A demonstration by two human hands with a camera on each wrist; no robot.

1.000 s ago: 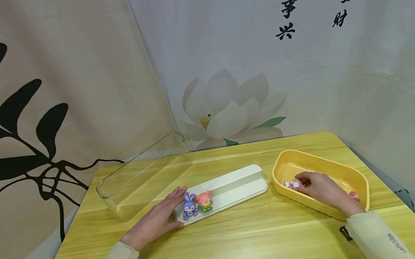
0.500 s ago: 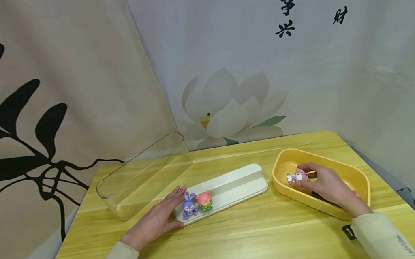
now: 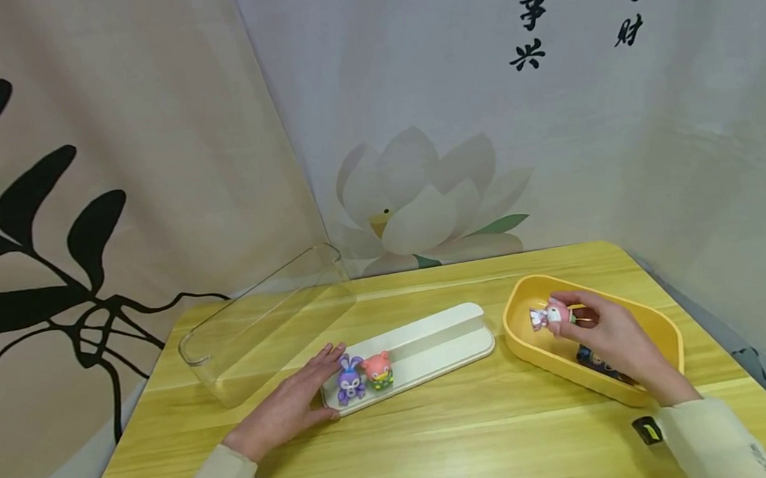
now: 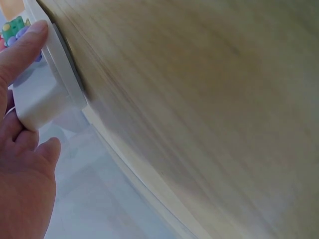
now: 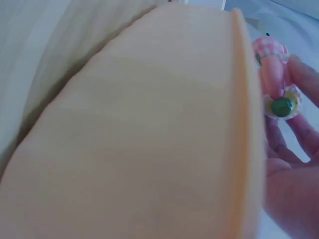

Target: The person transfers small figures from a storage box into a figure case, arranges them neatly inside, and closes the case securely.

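My right hand (image 3: 610,337) pinches a small pink toy figurine (image 3: 558,313) with a whitish bow-like part, above the yellow bin (image 3: 563,376). In the right wrist view the figurine (image 5: 273,74) shows pink checks and a green round part, between thumb and fingers. My left hand (image 3: 291,411) holds the left end of a long white display base (image 3: 442,348), thumb on the near edge, fingers at the far side. On that end of the base stand a purple rabbit figurine (image 3: 350,384) and a pink figurine (image 3: 378,372) with a yellow and green lower part, side by side.
Inside the yellow bin lies a dark figurine (image 3: 595,361), partly hidden by the right hand. A clear plastic cover (image 3: 269,334) rests at the back left of the wooden table (image 3: 433,452). Printed curtains (image 3: 424,78) hang behind the table.
The right hand has lifted the pink figurine up from the bottom of the bin, uncovering the dark figurine below. The left hand, the base and its two figurines have stayed in place.
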